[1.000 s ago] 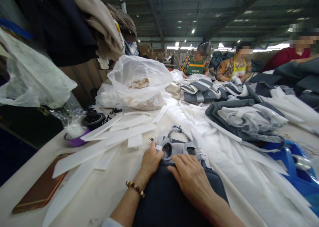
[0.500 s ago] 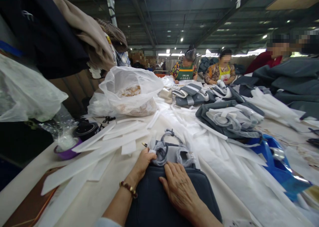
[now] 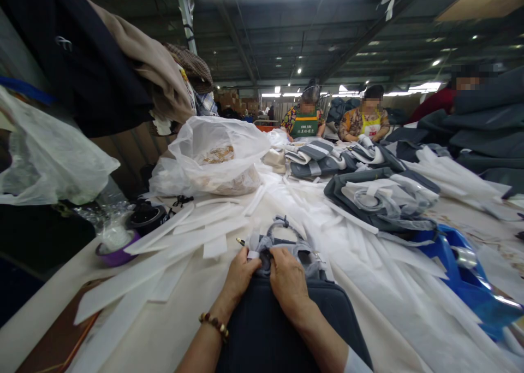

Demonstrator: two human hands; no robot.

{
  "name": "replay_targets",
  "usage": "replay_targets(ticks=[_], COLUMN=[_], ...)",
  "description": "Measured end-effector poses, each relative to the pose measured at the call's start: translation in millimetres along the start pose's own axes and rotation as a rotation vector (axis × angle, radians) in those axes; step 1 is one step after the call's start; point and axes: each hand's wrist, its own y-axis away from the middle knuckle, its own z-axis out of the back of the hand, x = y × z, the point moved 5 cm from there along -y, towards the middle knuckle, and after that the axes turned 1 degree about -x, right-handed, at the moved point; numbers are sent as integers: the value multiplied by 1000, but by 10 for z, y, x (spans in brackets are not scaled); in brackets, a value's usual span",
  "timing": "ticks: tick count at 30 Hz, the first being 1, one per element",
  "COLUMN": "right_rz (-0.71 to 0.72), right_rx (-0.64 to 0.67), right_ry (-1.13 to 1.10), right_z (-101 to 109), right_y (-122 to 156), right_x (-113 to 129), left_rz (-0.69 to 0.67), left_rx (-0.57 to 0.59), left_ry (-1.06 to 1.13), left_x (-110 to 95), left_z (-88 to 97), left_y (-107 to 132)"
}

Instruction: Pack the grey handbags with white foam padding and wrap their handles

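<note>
A dark navy bag [image 3: 270,329] lies flat on the table right in front of me. At its far end sits a bundle of grey wrapped handle straps [image 3: 292,248]. My left hand [image 3: 239,277], with a bead bracelet on the wrist, pinches the left side of that bundle, fingers closed. My right hand [image 3: 289,280] is curled over the bundle's middle, fingers pressed down on the wrapping. The two hands nearly touch.
Long white paper strips [image 3: 180,236] cover the table. A white plastic bag [image 3: 216,154] stands behind, a purple tape roll [image 3: 117,253] and a brown board [image 3: 57,335] at left, blue plastic [image 3: 458,269] at right. Wrapped grey bags [image 3: 380,198] are piled farther off. People work at the far end.
My right hand has slid from lying flat on the bag up onto the grey strap bundle, closing in beside my left hand. The view has tilted slightly.
</note>
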Motion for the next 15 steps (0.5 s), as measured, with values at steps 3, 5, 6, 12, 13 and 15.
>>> replay_targets(ticks=[3,5,6,12,13,15], right_rz=[39,42,43,106,110,101], right_rx=[117,176,196,233,227,208], right_ry=[29,52,60,44,38,28], right_z=[-10,-15,-18,-78,-88,-97], right_y=[-62,-106,-123,-124,-114,-98], right_x=[33,75,103,194,174,111], left_rz=[4,4,2,-17,-18,-21], left_rx=[-6,-7,-6,-25,-28,-31], left_ry=[4,8,9,-35,-47,-63], left_x=[12,21,24,15,8,-10], left_z=[1,3,4,16,17,18], left_y=[2,3,2,10,15,24])
